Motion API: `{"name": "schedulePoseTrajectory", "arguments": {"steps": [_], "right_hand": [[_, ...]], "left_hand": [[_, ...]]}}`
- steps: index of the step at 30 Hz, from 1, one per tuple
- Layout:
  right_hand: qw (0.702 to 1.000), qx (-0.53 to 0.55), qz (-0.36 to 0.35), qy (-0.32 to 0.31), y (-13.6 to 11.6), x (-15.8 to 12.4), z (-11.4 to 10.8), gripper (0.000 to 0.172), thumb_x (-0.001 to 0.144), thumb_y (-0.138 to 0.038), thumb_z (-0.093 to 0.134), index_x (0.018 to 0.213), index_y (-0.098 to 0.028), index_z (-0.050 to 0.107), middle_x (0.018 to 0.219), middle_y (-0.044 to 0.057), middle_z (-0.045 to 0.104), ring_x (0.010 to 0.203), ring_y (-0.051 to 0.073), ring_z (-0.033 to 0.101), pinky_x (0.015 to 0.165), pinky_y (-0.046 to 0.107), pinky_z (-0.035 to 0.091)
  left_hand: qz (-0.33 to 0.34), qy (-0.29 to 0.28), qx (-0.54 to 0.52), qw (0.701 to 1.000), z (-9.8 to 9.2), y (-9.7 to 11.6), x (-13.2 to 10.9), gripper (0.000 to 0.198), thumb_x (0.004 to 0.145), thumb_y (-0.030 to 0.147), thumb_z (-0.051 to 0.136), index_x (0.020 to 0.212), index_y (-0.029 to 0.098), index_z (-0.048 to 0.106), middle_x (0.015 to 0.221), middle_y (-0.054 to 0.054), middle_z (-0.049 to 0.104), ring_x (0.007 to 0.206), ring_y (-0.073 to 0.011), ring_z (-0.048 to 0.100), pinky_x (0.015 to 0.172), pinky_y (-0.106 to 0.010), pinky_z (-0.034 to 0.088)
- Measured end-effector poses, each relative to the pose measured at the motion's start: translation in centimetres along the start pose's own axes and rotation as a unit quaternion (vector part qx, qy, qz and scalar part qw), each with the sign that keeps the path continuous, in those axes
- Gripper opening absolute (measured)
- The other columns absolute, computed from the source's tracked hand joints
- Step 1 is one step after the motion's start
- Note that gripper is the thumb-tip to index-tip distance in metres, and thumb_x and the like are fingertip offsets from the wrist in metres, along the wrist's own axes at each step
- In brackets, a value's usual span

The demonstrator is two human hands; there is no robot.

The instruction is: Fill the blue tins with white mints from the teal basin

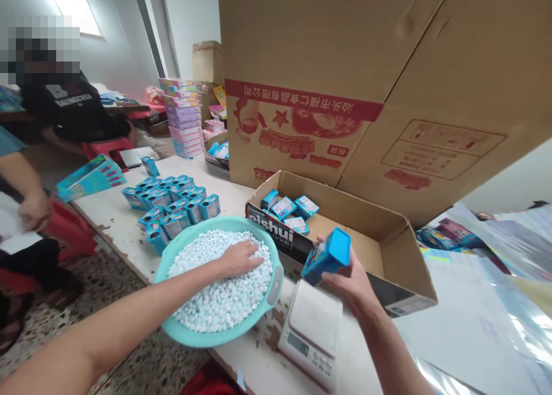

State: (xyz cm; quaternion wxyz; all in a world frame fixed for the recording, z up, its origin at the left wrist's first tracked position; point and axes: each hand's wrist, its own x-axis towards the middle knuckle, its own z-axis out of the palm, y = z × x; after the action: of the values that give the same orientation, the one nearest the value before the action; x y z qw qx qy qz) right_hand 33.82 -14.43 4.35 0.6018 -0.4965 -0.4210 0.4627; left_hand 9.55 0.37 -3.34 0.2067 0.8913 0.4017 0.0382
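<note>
My left hand [241,260] lies in a light-green plastic basin [196,338], its fingers stretched and apart over small white and pale-blue pellets [218,306] that look like candies. Some fingertips are partly sunk among them. Held in my right hand [351,283] is a small blue box [331,252], tilted, above the back end of a white digital scale [314,320]. Nothing rests on the scale's platform. Several similar blue boxes [175,202] stand in rows just behind the basin. A few more lie in a long low carton [353,222] beside my right hand.
A large cardboard box [310,56] rises behind the low carton. Stacked pink and purple boxes [185,119] stand at the table's far end. Flat blue cartons [90,176] lie at the left edge. Two people sit at left; one person's hand [35,210] shows. Plastic sheets [457,314] lie right.
</note>
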Motion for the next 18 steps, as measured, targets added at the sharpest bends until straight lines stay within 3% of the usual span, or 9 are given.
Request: {"name": "schedulePoseTrajectory", "arguments": {"steps": [5, 10, 15, 18], "right_hand": [[0.966, 0.236, 0.109, 0.012, 1.1, -0.8, 3.2, 0.05, 0.071, -0.056, 0.068, 0.109, -0.024, 0.062, 0.119, 0.008, 0.066, 0.115, 0.034, 0.058, 0.095, 0.055, 0.047], [0.936, 0.286, 0.197, 0.058, 1.8, -2.2, 4.3, 0.04, 0.061, -0.042, 0.08, 0.09, -0.019, 0.065, 0.099, 0.007, 0.072, 0.1, 0.033, 0.066, 0.099, 0.052, 0.047], [0.946, 0.19, 0.239, 0.112, 3.0, -7.0, -0.1, 0.034, 0.06, -0.04, 0.081, 0.081, -0.017, 0.066, 0.09, 0.007, 0.072, 0.087, 0.028, 0.069, 0.089, 0.046, 0.054], [0.948, 0.064, 0.243, 0.196, 2.6, -11.4, -4.0, 0.048, 0.063, -0.043, 0.081, 0.102, -0.018, 0.066, 0.087, 0.005, 0.071, 0.075, 0.021, 0.067, 0.069, 0.034, 0.058]], "left_hand": [[-0.076, 0.0, 0.001, 0.997, -1.5, -0.3, -2.4, 0.022, 0.081, 0.036, 0.048, 0.086, 0.021, 0.064, 0.094, -0.009, 0.067, 0.095, -0.0264, 0.06, 0.084, -0.035, 0.043], [-0.12, 0.005, -0.003, 0.993, -2.1, -1.1, -3.8, 0.022, 0.076, 0.035, 0.05, 0.083, 0.02, 0.065, 0.086, -0.01, 0.069, 0.091, -0.0293, 0.063, 0.079, -0.035, 0.043], [-0.129, 0.024, -0.04, 0.991, -2.4, -1.5, -3.5, 0.029, 0.074, 0.036, 0.047, 0.085, 0.018, 0.067, 0.095, -0.011, 0.07, 0.097, -0.0301, 0.062, 0.084, -0.036, 0.044], [-0.142, 0.062, -0.174, 0.973, -2.7, -1.8, -3.5, 0.027, 0.07, 0.042, 0.051, 0.072, 0.02, 0.065, 0.079, -0.007, 0.069, 0.085, -0.0271, 0.064, 0.078, -0.035, 0.048]]}}
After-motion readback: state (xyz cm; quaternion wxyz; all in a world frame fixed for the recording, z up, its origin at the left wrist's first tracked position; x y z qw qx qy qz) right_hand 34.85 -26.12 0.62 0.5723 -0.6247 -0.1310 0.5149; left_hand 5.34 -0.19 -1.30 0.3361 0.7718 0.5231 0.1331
